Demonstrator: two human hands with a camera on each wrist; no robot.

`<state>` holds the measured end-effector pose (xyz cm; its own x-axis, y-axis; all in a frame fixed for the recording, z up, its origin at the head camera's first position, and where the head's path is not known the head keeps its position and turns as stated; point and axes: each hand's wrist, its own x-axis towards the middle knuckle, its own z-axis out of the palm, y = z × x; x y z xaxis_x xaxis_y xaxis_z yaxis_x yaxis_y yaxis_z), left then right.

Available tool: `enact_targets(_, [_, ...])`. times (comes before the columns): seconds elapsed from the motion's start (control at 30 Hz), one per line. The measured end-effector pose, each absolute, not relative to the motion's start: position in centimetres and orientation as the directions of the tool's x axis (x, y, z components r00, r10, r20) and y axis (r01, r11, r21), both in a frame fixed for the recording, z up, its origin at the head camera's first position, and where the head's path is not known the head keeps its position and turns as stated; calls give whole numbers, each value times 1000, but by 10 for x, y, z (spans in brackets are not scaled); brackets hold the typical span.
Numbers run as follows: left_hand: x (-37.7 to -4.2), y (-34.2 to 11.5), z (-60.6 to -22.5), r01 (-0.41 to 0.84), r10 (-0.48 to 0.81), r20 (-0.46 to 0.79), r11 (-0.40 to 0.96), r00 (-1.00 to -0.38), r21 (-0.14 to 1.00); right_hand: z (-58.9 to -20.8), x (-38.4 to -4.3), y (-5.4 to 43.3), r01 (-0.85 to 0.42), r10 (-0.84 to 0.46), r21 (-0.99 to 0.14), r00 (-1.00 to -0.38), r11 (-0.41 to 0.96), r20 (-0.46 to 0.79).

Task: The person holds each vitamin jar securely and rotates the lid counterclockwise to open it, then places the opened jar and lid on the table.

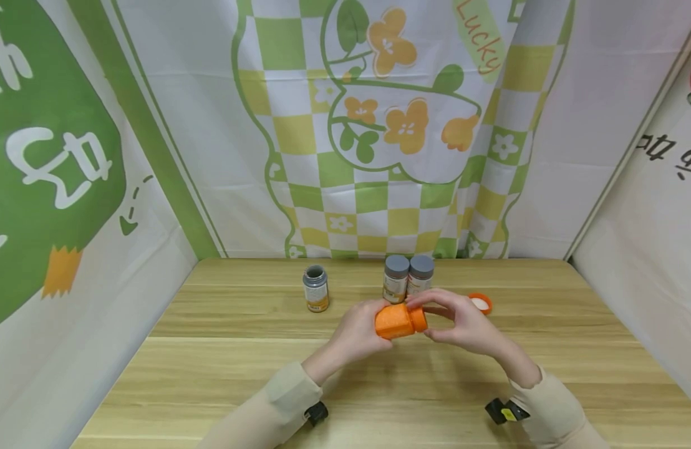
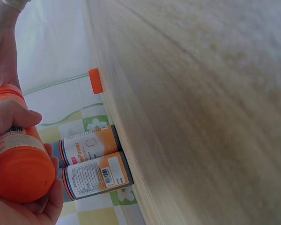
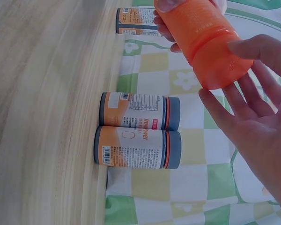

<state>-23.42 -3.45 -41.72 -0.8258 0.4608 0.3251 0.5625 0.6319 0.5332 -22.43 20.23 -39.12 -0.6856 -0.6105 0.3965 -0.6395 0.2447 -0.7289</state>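
An orange bottle (image 1: pixel 393 322) lies tilted on its side in the air above the table, its narrower end pointing right. My left hand (image 1: pixel 353 332) grips its body, with the thumb across the label in the left wrist view. Fingers and thumb of my right hand (image 1: pixel 464 321) curve round the ribbed orange end (image 3: pixel 222 63). Whether that end is a cap or the bare neck, I cannot tell. Just beyond the right hand, an orange lid (image 1: pixel 481 304) with a white inside rests on the table.
Behind the hands stand two grey-capped bottles, the left one (image 1: pixel 395 280) close beside the right one (image 1: pixel 421 274). Farther left is an uncapped grey bottle (image 1: pixel 316 292), its dark mouth facing up. A patterned cloth (image 1: pixel 373 212) hangs at the wooden table's (image 1: pixel 222 355) back edge.
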Motion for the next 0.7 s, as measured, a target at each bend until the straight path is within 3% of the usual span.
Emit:
enact_targets(0.43, [-232, -34, -415, 558, 461, 319, 627, -828, 543, -391, -219, 198, -713, -588, -644, -656, 278, 473])
enact_targets(0.53, [-231, -33, -416, 555, 456, 320, 629, -830, 544, -390, -218, 197, -689, -560, -669, -682, 277, 471])
enact_targets(0.7, [-230, -34, -418, 553, 453, 321, 629, -832, 545, -392, -218, 197, -590, -492, -731, -776, 342, 396])
